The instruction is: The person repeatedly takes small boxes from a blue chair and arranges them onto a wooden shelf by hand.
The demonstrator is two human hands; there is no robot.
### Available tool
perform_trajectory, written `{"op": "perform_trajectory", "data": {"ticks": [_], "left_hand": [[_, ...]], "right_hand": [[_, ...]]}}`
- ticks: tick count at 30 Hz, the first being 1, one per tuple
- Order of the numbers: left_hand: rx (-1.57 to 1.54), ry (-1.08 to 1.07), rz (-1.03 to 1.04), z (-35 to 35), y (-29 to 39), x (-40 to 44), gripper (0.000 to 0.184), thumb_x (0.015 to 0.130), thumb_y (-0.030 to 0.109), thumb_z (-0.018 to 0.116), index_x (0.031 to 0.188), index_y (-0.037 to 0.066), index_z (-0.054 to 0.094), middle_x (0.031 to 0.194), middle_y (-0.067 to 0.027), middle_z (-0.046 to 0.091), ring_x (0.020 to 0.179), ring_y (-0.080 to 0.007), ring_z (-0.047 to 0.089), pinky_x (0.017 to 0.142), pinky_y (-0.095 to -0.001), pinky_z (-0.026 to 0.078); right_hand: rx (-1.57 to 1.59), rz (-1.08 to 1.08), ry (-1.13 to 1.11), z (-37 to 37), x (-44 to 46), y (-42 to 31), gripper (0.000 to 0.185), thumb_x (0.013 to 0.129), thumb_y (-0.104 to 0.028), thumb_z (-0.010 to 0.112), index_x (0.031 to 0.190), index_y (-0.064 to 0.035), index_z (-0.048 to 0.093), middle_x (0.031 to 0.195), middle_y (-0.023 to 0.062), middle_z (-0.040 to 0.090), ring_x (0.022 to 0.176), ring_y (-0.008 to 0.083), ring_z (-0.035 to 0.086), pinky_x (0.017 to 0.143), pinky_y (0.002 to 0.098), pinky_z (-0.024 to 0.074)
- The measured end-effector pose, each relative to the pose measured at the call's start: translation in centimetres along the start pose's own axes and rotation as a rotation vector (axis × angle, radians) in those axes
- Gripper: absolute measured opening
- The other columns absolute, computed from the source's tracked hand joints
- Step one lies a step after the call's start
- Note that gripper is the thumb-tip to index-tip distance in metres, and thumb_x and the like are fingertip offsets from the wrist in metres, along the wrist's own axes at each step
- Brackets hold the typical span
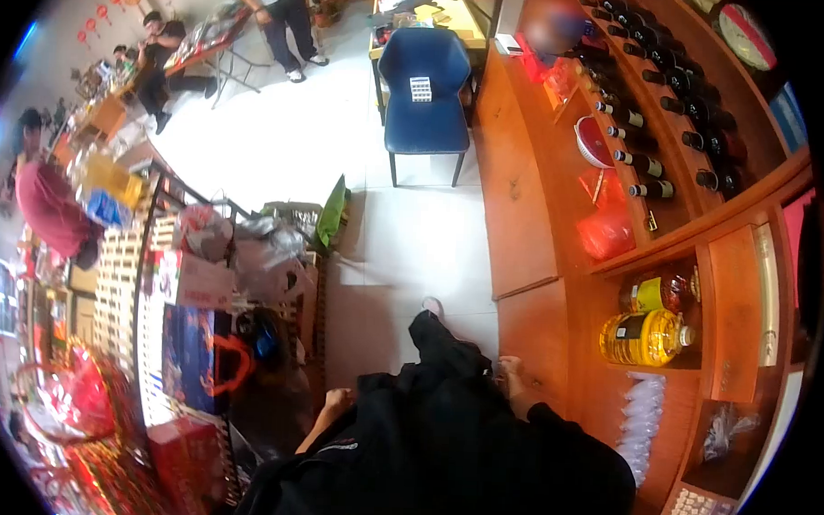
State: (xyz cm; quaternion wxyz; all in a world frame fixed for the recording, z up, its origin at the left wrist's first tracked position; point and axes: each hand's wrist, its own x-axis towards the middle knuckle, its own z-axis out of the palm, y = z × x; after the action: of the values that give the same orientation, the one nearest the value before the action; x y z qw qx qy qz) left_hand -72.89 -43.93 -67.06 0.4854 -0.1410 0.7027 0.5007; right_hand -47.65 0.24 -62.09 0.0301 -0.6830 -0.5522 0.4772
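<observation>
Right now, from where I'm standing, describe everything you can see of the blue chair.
The blue chair stands upright on the pale tiled floor, its seat facing you. Seat and curved, wraparound backrest look like smooth leather or vinyl; the two front legs are thin and dark. A small white patterned item shows low against the backrest. The orange-brown wooden counter is beside it; I can't tell whether they touch.

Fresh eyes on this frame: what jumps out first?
Probably the blue chair on the pale floor at top center, with a small white item on it. Next, the rows of dark bottles in the wooden rack at upper right, and the bright yellow bottle in the cubby below. Lower left, shiny red wrapping also grabs attention.
</observation>
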Motion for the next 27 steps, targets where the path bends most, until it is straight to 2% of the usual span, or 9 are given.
{"op": "perform_trajectory", "data": {"ticks": [4, 7, 11, 13, 17, 21, 23, 25, 27], "left_hand": [[1.051, -0.166, 0.238, -1.2, 3.2, 5.3, 0.02, 0.089, 0.019, 0.051, 0.092, 0.002, 0.063, 0.082, -0.0079, 0.064, 0.068, -0.0219, 0.062, 0.057, -0.0335, 0.048], [1.518, -0.303, 0.657, -0.4, 11.0, 9.0, 0.019, 0.087, 0.022, 0.056, 0.088, 0.005, 0.065, 0.088, -0.01, 0.067, 0.071, -0.0225, 0.064, 0.061, -0.0367, 0.049], [0.437, -0.108, 0.2, 5.1, 26.5, 12.3, 0.019, 0.084, 0.013, 0.05, 0.07, 0.002, 0.058, 0.065, -0.0084, 0.057, 0.054, -0.0182, 0.053, 0.048, -0.0338, 0.041], [0.009, 0.04, 0.28, 10.5, 34.4, 10.7, 0.016, 0.088, 0.014, 0.05, 0.088, 0.002, 0.061, 0.066, -0.0061, 0.055, 0.053, -0.0155, 0.048, 0.049, -0.0305, 0.041], [-0.038, 0.092, 0.316, 14.5, 41.3, 11.9, 0.019, 0.09, 0.015, 0.05, 0.095, 0.001, 0.061, 0.074, -0.0065, 0.061, 0.06, -0.014, 0.057, 0.053, -0.027, 0.045], [-0.048, -0.054, 0.233, 12.2, 35.3, 16.9, 0.02, 0.087, 0.02, 0.054, 0.094, 0.003, 0.062, 0.075, -0.0065, 0.063, 0.06, -0.0161, 0.059, 0.054, -0.0289, 0.047], [1.118, -0.06, 0.411, 10.3, 31.2, 18.5, 0.02, 0.088, 0.02, 0.054, 0.09, 0.002, 0.063, 0.073, -0.0065, 0.062, 0.058, -0.0189, 0.058, 0.054, -0.0346, 0.048], [1.355, 0.128, 0.577, 9.7, 24.1, 21.1, 0.021, 0.084, 0.02, 0.051, 0.088, 0.004, 0.064, 0.072, -0.0082, 0.06, 0.075, -0.0242, 0.062, 0.058, -0.0361, 0.05], [1.283, -0.047, 0.301, 7.9, 20.8, 20.9, 0.022, 0.085, 0.021, 0.051, 0.089, 0.005, 0.064, 0.074, -0.0083, 0.061, 0.078, -0.0244, 0.063, 0.059, -0.0354, 0.05]], "right_hand": [[0.006, -0.044, -0.034, 0.3, 4.9, -4.7, 0.01, 0.078, -0.01, 0.064, 0.082, -0.0027, 0.069, 0.071, 0.0149, 0.065, 0.057, 0.0235, 0.063, 0.043, 0.039, 0.047], [-0.006, -0.131, -0.013, 1.9, 9.4, -9.7, 0.012, 0.078, -0.013, 0.064, 0.08, -0.0036, 0.07, 0.072, 0.0159, 0.065, 0.057, 0.0249, 0.064, 0.045, 0.0398, 0.0479], [-0.095, -0.26, 0.17, 5.2, 16.6, -14.2, 0.016, 0.076, -0.015, 0.058, 0.08, -0.0107, 0.073, 0.079, 0.012, 0.068, 0.072, 0.0254, 0.065, 0.064, 0.0361, 0.0501], [-0.098, -0.384, 0.155, 5.9, 20.0, -15.8, 0.016, 0.075, -0.013, 0.058, 0.081, -0.0116, 0.073, 0.081, 0.011, 0.069, 0.075, 0.0237, 0.065, 0.067, 0.0346, 0.0501], [-0.069, -0.301, -0.006, 6.2, 20.0, -23.5, 0.016, 0.076, -0.012, 0.057, 0.082, -0.0115, 0.072, 0.081, 0.012, 0.069, 0.07, 0.0232, 0.065, 0.065, 0.034, 0.0514], [-0.231, -0.464, 0.051, 8.2, 24.7, -21.6, 0.016, 0.075, -0.009, 0.058, 0.082, -0.0113, 0.072, 0.079, 0.0116, 0.068, 0.067, 0.0241, 0.066, 0.061, 0.0352, 0.0516], [-0.277, -0.288, -0.001, 7.3, 25.2, -22.1, 0.016, 0.074, -0.008, 0.059, 0.082, -0.0104, 0.072, 0.078, 0.0121, 0.068, 0.069, 0.0236, 0.066, 0.062, 0.0352, 0.0516], [-0.262, -0.066, -0.038, 5.7, 23.3, -24.9, 0.014, 0.074, -0.012, 0.061, 0.083, -0.0075, 0.07, 0.081, 0.0147, 0.068, 0.076, 0.029, 0.065, 0.067, 0.0392, 0.0513], [-0.214, 0.012, -0.023, 3.9, 22.1, -27.0, 0.016, 0.075, -0.017, 0.061, 0.083, -0.0056, 0.069, 0.085, 0.0169, 0.068, 0.08, 0.035, 0.064, 0.072, 0.043, 0.0509]]}}
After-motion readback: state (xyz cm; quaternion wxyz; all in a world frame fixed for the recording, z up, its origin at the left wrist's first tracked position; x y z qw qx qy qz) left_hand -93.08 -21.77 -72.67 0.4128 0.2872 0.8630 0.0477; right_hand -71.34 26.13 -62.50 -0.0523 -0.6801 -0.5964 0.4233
